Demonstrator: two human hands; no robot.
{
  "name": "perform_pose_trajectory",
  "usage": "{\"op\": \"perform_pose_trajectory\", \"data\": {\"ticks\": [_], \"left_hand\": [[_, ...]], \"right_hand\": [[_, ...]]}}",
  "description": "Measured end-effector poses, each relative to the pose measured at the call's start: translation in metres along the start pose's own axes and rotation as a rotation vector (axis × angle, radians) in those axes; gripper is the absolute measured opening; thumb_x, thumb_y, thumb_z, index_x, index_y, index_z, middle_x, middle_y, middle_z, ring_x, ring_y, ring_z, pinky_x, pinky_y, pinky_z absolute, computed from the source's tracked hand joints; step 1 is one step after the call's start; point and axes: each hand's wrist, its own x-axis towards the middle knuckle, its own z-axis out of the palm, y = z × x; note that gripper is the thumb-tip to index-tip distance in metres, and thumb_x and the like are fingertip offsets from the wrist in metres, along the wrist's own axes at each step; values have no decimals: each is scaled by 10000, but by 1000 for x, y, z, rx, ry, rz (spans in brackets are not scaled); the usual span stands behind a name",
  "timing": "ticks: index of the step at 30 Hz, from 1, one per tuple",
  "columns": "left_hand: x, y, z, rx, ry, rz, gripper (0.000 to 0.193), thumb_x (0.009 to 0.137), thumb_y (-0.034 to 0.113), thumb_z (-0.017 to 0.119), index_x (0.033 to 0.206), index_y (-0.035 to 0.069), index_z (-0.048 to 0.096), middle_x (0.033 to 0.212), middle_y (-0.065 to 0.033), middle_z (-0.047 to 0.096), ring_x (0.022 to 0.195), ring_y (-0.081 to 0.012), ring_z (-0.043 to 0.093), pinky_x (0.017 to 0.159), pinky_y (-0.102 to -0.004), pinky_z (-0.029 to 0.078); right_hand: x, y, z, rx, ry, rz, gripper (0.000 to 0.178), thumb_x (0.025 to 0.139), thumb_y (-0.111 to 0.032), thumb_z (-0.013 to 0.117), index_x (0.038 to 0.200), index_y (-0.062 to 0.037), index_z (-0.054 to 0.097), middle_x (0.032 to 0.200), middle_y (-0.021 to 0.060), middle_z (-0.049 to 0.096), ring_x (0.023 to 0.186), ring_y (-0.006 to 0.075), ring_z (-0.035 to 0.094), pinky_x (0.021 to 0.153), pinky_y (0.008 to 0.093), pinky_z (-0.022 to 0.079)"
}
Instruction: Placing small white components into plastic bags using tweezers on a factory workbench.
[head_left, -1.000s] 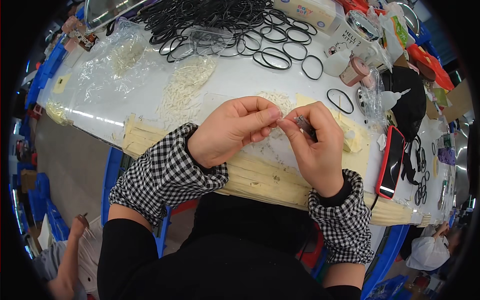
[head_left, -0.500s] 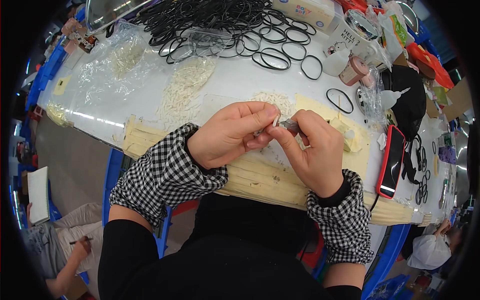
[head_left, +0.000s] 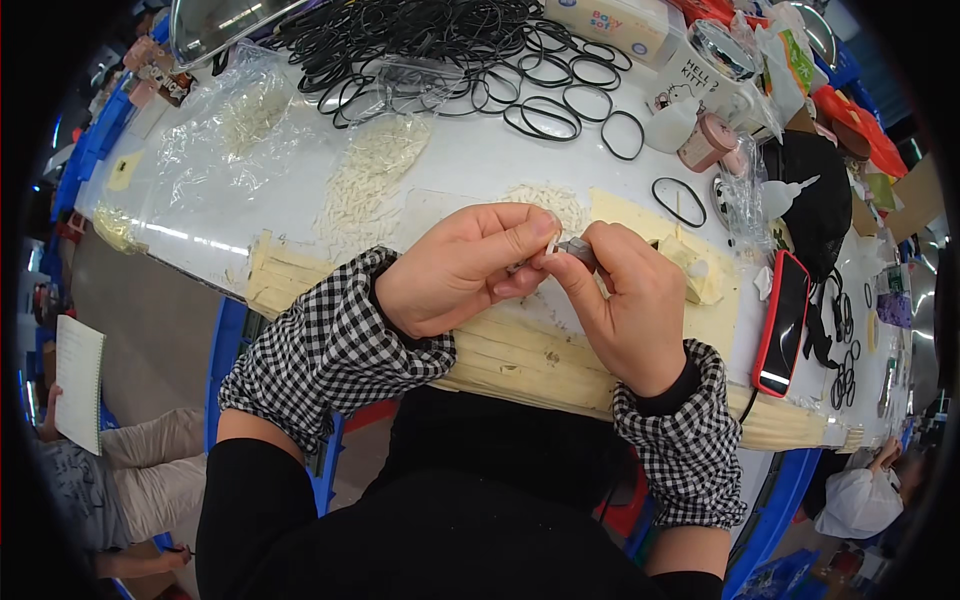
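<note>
Both my hands meet over the near edge of the white table. Between thumb and forefinger, my left hand (head_left: 475, 262) pinches a small white stick-like piece (head_left: 552, 244). My right hand (head_left: 630, 290) is closed on a small grey blade-like tool (head_left: 578, 252), its tip against or very near the white piece; the fingers hide most of it. Just beyond my hands lies a pile of small white pieces (head_left: 545, 200). A larger heap of like pieces (head_left: 360, 190) spills from a clear plastic bag to the left.
Yellowish tape (head_left: 540, 355) covers the table's near edge. Black rubber bands (head_left: 430, 40) are heaped at the back. On the right lie a red-cased phone (head_left: 782, 325), a yellow block (head_left: 700, 275) and a white cup (head_left: 690, 80). At far left, a person holds a notebook (head_left: 80, 380).
My right fingers have shifted slightly and show more of the grey tool. My left hand stays almost still. At far left, the other person's notebook and writing hand have moved.
</note>
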Motion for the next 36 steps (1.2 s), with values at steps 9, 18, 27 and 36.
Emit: {"op": "perform_pose_trajectory", "data": {"ticks": [9,18,27,36], "left_hand": [[0,-1,1,10,10,5,241,998,270,443,996,42,522,818,29,474,721,-55,410,668,-183,371],[0,0,2,10,7,-1,237,999,275,441,970,52,518,827,31,479,720,-53,408,678,-182,374],[2,0,0,-104,170,85,211,989,238,460,951,42,525,875,2,513,742,-70,452,686,-189,405],[3,-1,-4,-199,484,215,157,941,144,548,1018,8,530,919,-32,545,785,-93,505,680,-192,444]], "right_hand": [[-1,-2,-1,-24,-12,-14,314,821,-327,681,695,-74,545,595,33,515,490,197,519,428,318,382],[-1,0,0,-16,-5,-14,308,824,-319,677,700,-71,543,605,40,527,504,203,532,432,317,389],[2,-2,-5,81,-12,139,259,822,-245,691,766,-43,540,657,71,541,560,215,550,477,306,414],[-6,8,8,19,-152,62,145,775,-129,683,843,-49,582,764,82,546,626,282,579,532,367,450]]}}
